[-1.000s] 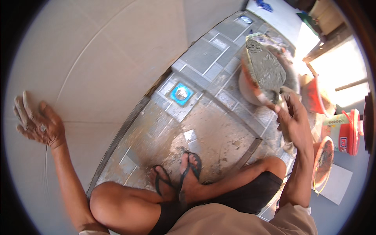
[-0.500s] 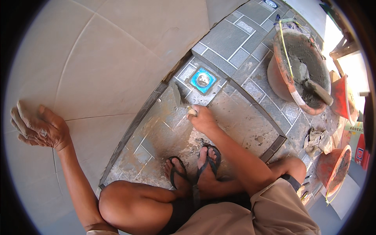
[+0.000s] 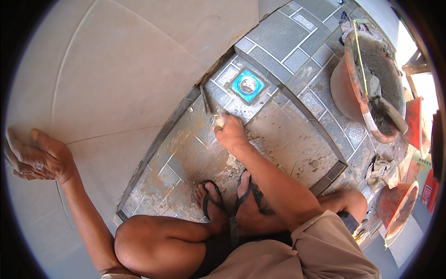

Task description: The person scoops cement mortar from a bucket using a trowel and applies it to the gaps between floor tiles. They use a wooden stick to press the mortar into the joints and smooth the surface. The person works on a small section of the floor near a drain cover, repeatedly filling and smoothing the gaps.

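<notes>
My right hand is closed around a small pale lump, pressed to the grey tiled floor just below a square floor drain with a blue film around it. My left hand rests flat against the large beige wall tile at the far left, its fingers together and smeared with mortar. I squat with both feet in black flip-flops on the wet, mortar-stained tiles.
An orange pan of grey mortar with a trowel in it stands at the upper right. A second orange pan lies at the right edge, with a crumpled rag beside it. A raised tile curb crosses the floor.
My right hand left the mortar pan at the right and came down to the floor by the drain. The view shifted, while my left hand stayed on the wall tile.
</notes>
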`<control>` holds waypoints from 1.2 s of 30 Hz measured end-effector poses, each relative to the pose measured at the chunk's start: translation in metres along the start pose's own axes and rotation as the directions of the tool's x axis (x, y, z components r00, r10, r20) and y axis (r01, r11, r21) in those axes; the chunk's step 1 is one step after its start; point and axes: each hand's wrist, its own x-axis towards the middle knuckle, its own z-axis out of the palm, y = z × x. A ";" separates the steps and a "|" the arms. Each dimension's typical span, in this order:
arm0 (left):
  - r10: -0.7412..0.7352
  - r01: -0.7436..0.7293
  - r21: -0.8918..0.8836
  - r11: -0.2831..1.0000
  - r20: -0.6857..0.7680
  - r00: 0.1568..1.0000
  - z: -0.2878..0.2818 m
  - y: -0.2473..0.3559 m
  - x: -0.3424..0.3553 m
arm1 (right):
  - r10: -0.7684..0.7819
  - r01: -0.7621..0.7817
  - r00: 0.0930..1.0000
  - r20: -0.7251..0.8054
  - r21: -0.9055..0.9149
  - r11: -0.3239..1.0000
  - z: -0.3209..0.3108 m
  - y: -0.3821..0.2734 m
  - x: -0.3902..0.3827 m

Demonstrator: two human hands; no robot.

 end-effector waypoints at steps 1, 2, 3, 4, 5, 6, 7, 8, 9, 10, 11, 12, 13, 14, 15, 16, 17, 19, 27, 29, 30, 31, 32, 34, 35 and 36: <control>0.033 -0.032 0.057 0.998 -0.009 0.999 -0.001 -0.003 0.002 | -0.015 0.015 1.000 0.011 -0.042 0.999 -0.003 -0.002 -0.001; 0.066 -0.064 0.113 0.992 -0.019 0.998 -0.002 -0.005 0.005 | -0.031 0.031 0.999 0.010 -0.069 0.997 -0.006 -0.003 -0.003; 0.078 -0.075 0.128 0.989 -0.018 0.997 -0.004 -0.007 0.008 | -0.051 0.051 0.999 0.010 -0.098 0.994 -0.013 -0.007 -0.005; 0.071 -0.069 0.110 0.992 -0.011 0.997 -0.002 -0.007 0.006 | -0.064 0.064 0.998 0.005 -0.129 0.990 -0.022 -0.008 -0.008; 0.064 -0.063 0.094 0.994 -0.003 0.998 -0.002 -0.008 0.003 | -0.040 0.043 0.999 0.024 -0.135 0.990 -0.032 -0.009 -0.010; 0.039 -0.039 0.053 0.998 0.006 0.999 0.002 -0.013 -0.001 | -0.038 0.041 0.999 0.035 -0.100 0.994 -0.044 -0.004 -0.009; 0.043 -0.043 0.027 0.999 0.003 0.999 0.002 -0.015 -0.001 | -0.039 0.042 0.998 0.053 -0.061 0.997 -0.053 0.001 -0.005; 0.048 -0.048 0.003 0.999 0.001 0.999 0.002 -0.017 -0.002 | -0.041 0.043 0.997 0.072 -0.022 0.999 -0.057 0.004 -0.001; 0.072 -0.072 -0.012 0.997 -0.021 0.997 0.001 -0.016 0.003 | -0.067 0.068 0.997 -0.027 0.022 0.997 -0.057 0.005 0.004; 0.073 -0.074 -0.015 0.997 -0.034 0.997 0.000 -0.009 0.008 | -0.057 0.057 0.998 -0.013 0.010 0.998 -0.058 0.011 0.012; 0.074 -0.075 -0.019 0.997 -0.045 0.996 -0.001 -0.003 0.012 | -0.047 0.047 0.999 0.001 -0.002 0.999 -0.060 0.016 0.022; 0.060 -0.060 -0.009 0.998 -0.043 0.997 -0.004 0.007 0.015 | -0.037 0.037 0.999 0.017 -0.010 0.999 -0.062 0.020 0.032; 0.053 -0.053 0.002 0.999 -0.040 0.998 -0.005 0.007 0.014 | 0.023 -0.019 0.992 0.127 -0.032 0.999 -0.068 0.013 0.039; 0.045 -0.044 0.013 0.999 -0.039 0.998 -0.004 0.008 0.014 | 0.034 -0.029 0.989 0.146 -0.034 0.999 -0.069 0.011 0.047; 0.039 -0.038 0.022 0.999 -0.037 0.999 -0.002 0.002 0.010 | 0.044 -0.038 0.985 0.167 -0.039 0.999 -0.071 0.009 0.053; 0.015 -0.015 -0.015 1.000 -0.033 0.999 0.000 0.000 0.006 | 0.055 -0.048 0.981 0.186 -0.044 0.998 -0.072 0.008 0.056; -0.009 0.007 -0.051 0.999 -0.029 1.000 0.002 0.000 0.003 | 0.051 -0.040 0.980 0.194 -0.057 0.998 -0.076 0.008 0.058; -0.065 0.064 -0.153 0.986 -0.003 0.998 0.003 -0.002 -0.004 | 0.037 -0.018 0.975 0.217 -0.087 0.996 -0.089 -0.004 0.056; -0.101 0.112 -0.204 0.973 0.067 0.993 -0.005 0.014 0.003 | -0.035 0.043 0.969 0.244 -0.027 0.999 -0.103 0.003 0.048; -0.102 0.113 -0.217 0.970 0.060 0.993 -0.004 0.017 0.005 | -0.077 0.084 0.969 0.236 -0.021 0.996 -0.105 0.009 0.048; -0.083 0.091 -0.210 0.973 0.048 0.995 -0.007 0.011 0.009 | -0.110 0.118 0.964 0.241 -0.021 0.993 -0.103 0.006 0.049; -0.065 0.072 -0.197 0.978 0.042 0.997 -0.010 0.005 0.013 | -0.143 0.153 0.958 0.247 -0.020 0.988 -0.101 0.002 0.050; -0.070 0.076 -0.206 0.976 0.034 0.997 -0.007 0.008 0.011 | -0.206 0.217 0.958 0.200 -0.036 0.976 -0.102 0.013 0.052; -0.088 0.092 -0.212 0.973 0.031 0.996 0.000 0.012 0.003 | -0.331 0.341 0.937 0.113 -0.078 0.937 -0.103 0.035 0.054; -0.087 0.093 -0.210 0.973 0.038 0.996 0.001 0.014 0.000 | -0.311 0.320 0.941 0.136 -0.045 0.946 -0.105 0.036 0.052; -0.086 0.094 -0.204 0.974 0.046 0.995 0.000 0.014 -0.001 | -0.298 0.303 0.941 0.159 -0.010 0.953 -0.109 0.031 0.049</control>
